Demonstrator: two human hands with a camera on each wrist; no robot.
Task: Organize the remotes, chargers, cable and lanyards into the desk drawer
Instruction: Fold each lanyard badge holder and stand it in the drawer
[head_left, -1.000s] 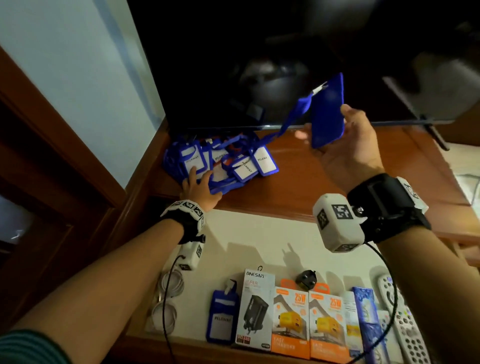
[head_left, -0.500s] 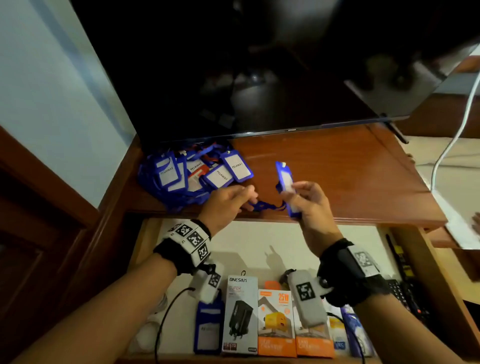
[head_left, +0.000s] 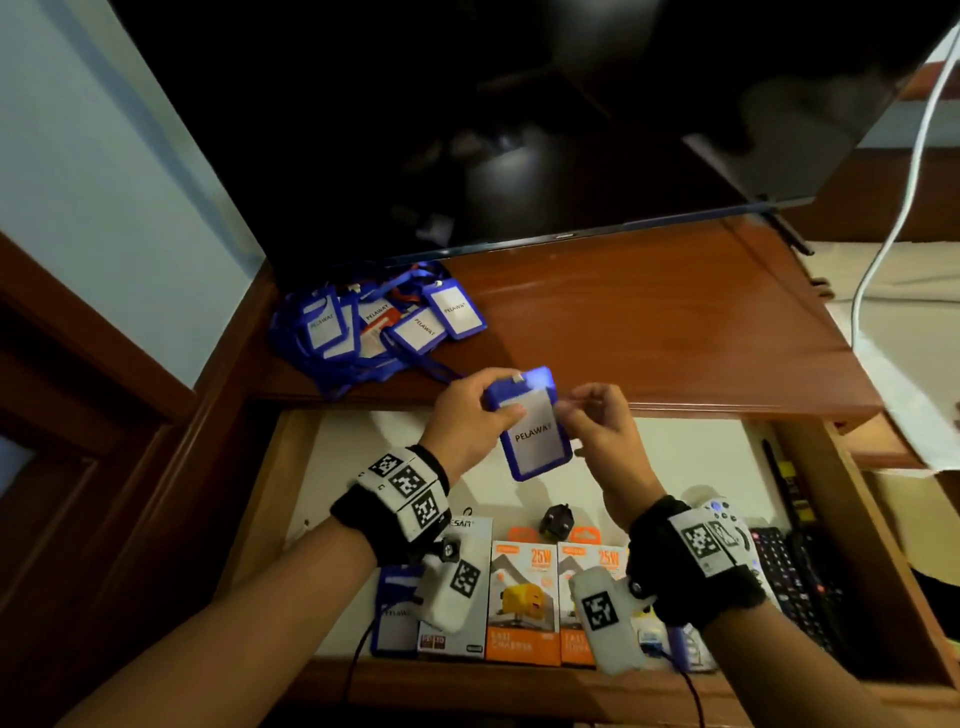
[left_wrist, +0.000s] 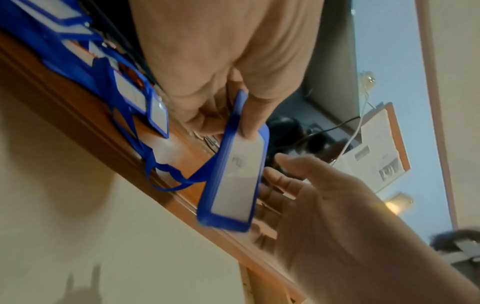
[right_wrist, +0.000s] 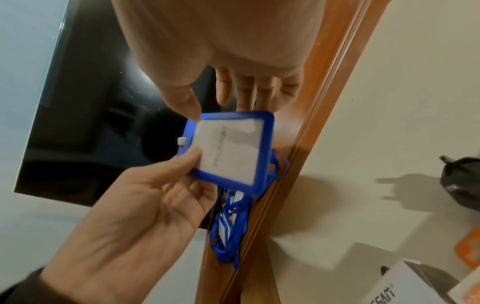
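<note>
- The left hand (head_left: 470, 415) grips a blue badge holder (head_left: 530, 423) by its upper end, thumb curled over the white card face and fingers behind it; the card reads PELAWAT.
- The holder hangs above the front edge of the desk top (head_left: 649, 332) and over the back of the open drawer (head_left: 691, 447), tilted with its lower end toward the person.
- The right hand (head_left: 597, 423) is just beside the holder's right edge. In the right wrist view its thumb (right_wrist: 187, 100) touches the holder's top corner and the fingers (right_wrist: 244, 92) reach down behind it; whether they actually pinch it cannot be told. In the left wrist view that hand (left_wrist: 324, 195) looks loosely spread beside the holder.
- The holder's blue strap (left_wrist: 168, 176) trails from it back over the desk edge toward the pile of lanyards (head_left: 374, 325), which lies on the left of the desk top below the dark television screen (head_left: 493, 130).
- In the drawer, along its front edge, lie another blue badge holder (head_left: 392, 618), a white charger box (head_left: 467, 545) partly hidden by the wrist camera, and two orange charger boxes (head_left: 522, 603) side by side.
- A black plug (head_left: 556, 519) sits just behind the orange boxes.
- Remotes (head_left: 789, 571) lie at the right side of the drawer, one white and the others dark.
- A white cable (head_left: 893, 218) hangs at the far right, beyond the desk.
</note>
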